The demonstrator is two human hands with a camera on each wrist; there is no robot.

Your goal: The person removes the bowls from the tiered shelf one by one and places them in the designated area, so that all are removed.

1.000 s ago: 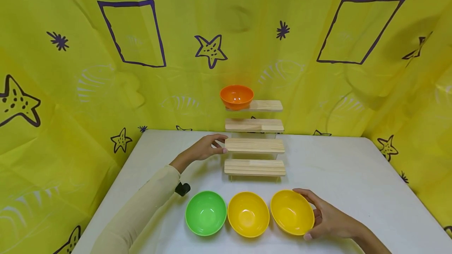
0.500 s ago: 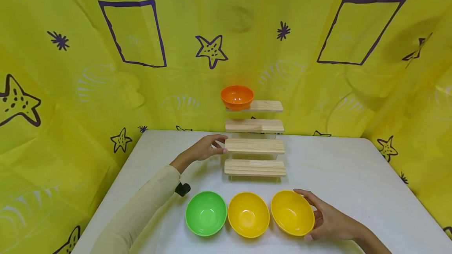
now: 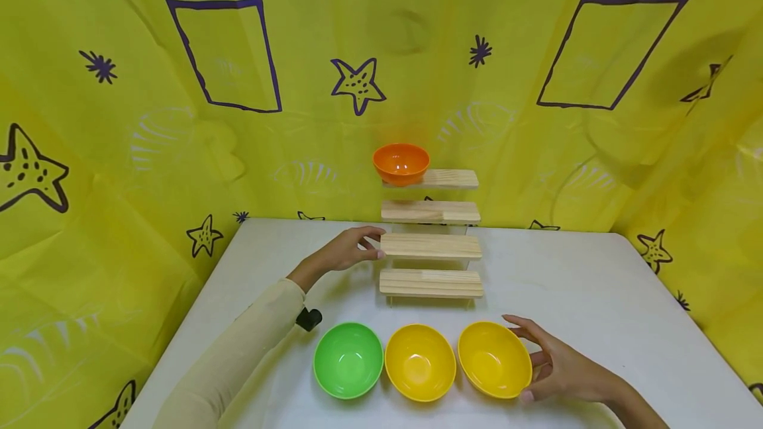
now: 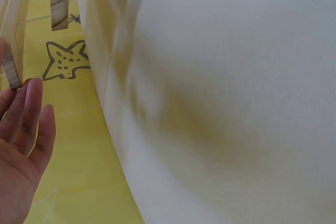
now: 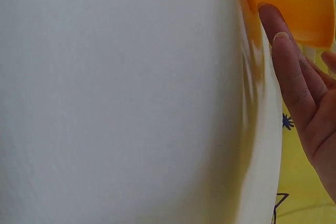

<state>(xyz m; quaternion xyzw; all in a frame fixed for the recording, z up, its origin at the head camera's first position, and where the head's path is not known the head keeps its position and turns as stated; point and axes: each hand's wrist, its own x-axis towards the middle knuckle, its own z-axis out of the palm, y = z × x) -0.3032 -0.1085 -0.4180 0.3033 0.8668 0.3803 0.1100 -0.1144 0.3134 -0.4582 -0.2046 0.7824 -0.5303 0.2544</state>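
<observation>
A stepped wooden stand [image 3: 430,246] with several boards rises in the middle of the head view. My left hand [image 3: 342,249] pinches the left end of its second-lowest board between thumb and fingers; the left wrist view shows fingertips at the board end [image 4: 11,72]. On the top board's left part sits an orange bowl [image 3: 401,165]. In front of the stand, a green bowl [image 3: 348,361], a yellow bowl [image 3: 420,363] and a second yellow bowl [image 3: 495,361] form a row. My right hand [image 3: 566,368] is spread beside the rightmost bowl, fingers loosely extended near its rim.
All this stands on a white-covered table [image 3: 596,296]. Behind and at both sides hangs a yellow curtain [image 3: 441,32] printed with stars and fish. A black strap piece [image 3: 308,319] shows beside the left sleeve [image 3: 238,349].
My right hand has loosened from the rightmost yellow bowl and shifted slightly right, its fingers moving off the rim. The left hand, stand and bowls stay in place.
</observation>
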